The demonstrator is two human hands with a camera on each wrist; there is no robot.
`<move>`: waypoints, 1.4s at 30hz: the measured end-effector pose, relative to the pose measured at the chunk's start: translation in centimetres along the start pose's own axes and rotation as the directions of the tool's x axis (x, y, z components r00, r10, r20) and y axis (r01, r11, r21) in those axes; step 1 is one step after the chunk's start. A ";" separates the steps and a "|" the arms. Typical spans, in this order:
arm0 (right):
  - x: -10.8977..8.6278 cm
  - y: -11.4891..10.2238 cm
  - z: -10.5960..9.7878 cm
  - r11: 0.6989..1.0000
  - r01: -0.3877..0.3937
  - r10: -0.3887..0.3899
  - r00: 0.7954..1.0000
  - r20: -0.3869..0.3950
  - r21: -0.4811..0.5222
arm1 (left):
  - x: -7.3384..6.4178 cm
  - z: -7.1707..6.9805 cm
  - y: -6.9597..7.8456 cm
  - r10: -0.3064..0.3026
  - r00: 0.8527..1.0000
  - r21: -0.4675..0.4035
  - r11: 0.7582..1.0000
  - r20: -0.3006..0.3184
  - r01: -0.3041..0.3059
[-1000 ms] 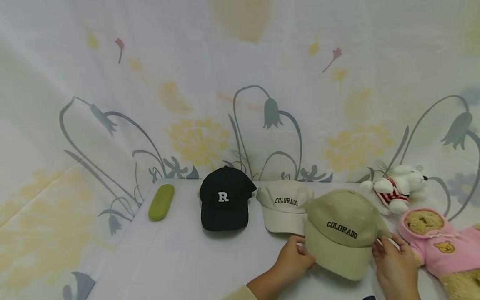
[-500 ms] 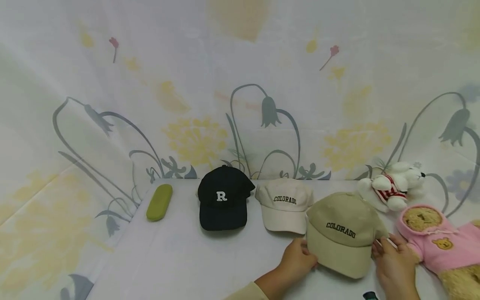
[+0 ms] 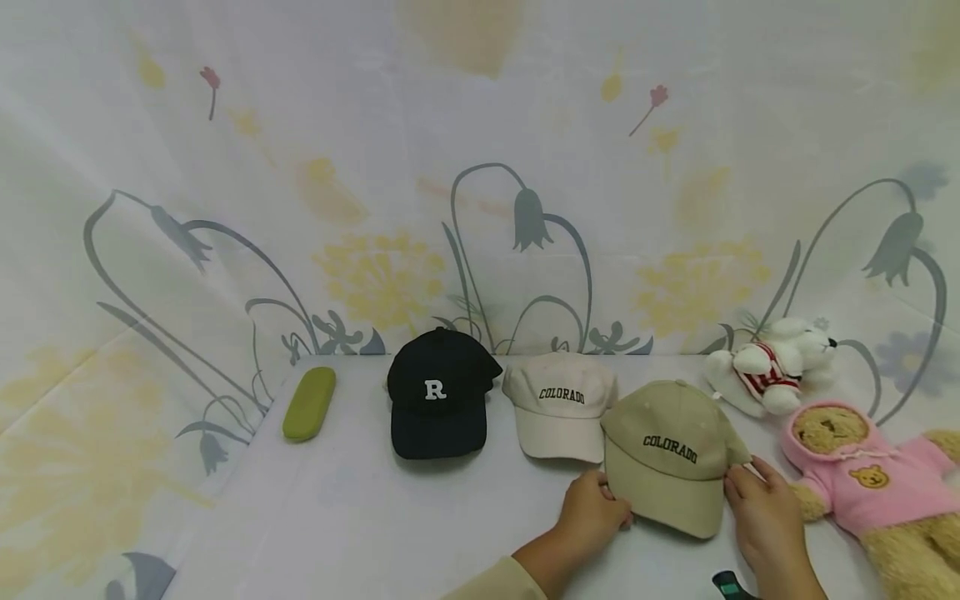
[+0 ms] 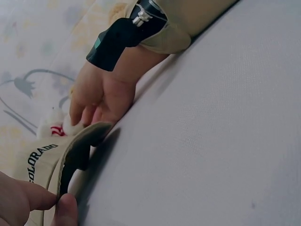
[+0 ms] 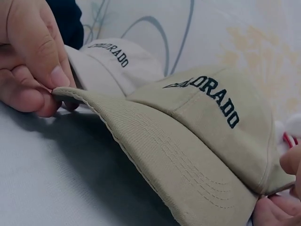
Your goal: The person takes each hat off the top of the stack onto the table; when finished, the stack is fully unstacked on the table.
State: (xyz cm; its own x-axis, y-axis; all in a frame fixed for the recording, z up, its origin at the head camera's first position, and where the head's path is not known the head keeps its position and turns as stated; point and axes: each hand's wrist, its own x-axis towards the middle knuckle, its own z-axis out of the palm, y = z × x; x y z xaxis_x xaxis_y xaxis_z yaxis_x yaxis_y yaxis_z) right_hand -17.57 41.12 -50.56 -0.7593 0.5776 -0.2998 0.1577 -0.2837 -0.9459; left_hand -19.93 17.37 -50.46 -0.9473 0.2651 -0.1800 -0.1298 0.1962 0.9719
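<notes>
An olive-khaki baseball cap (image 3: pixel 667 450) lettered COLORADO sits at the right end of a row of caps, its brim toward me. My left hand (image 3: pixel 592 512) pinches the left edge of the brim between thumb and finger, as the left wrist view shows. On the other side my right hand (image 3: pixel 768 517) holds the cap low near its side, thumb and fingers on the cloth in the right wrist view. A cream cap (image 3: pixel 561 408), also lettered COLORADO, stands just left and partly behind. The khaki brim is raised above the table in the right wrist view, with shadow below.
A black cap (image 3: pixel 438 400) with a white R and a green oblong case (image 3: pixel 310 404) stand farther left on the white table (image 3: pixel 337 533). To the right lie a white plush toy (image 3: pixel 780 367) in red stripes and a teddy bear (image 3: pixel 870 483) in a pink hoodie. Behind hangs a flower-print cloth (image 3: pixel 480 125).
The whole scene shifts a little left and up as the head view turns. Both hands keep hold of the khaki cap, which has tipped slightly lower and nearer the cream cap.
</notes>
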 end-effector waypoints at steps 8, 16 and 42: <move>-0.7 -0.2 0.1 0.956 0.062 -0.041 0.996 0.081 -0.285 | 0.0 0.1 -0.3 0.075 0.997 0.086 0.994 -0.031 -0.072; -2.0 -0.7 -0.6 0.823 0.071 -0.004 0.993 0.120 -0.563 | -0.5 -1.2 -0.6 0.008 0.997 0.053 0.999 0.072 -0.012; -7.4 1.9 2.6 0.451 0.185 0.007 0.978 0.210 -0.873 | -4.1 -16.9 -0.2 -0.100 0.946 0.031 0.995 0.309 0.095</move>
State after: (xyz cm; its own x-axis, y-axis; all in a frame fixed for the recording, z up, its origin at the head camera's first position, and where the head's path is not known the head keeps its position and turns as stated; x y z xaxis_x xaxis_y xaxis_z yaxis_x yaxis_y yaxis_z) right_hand -13.27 34.28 -49.84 -0.8740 0.4017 -0.2733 0.4821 0.6471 -0.5907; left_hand -20.98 0.31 -47.34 -0.7921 0.5231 -0.3146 -0.2103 0.2499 0.9452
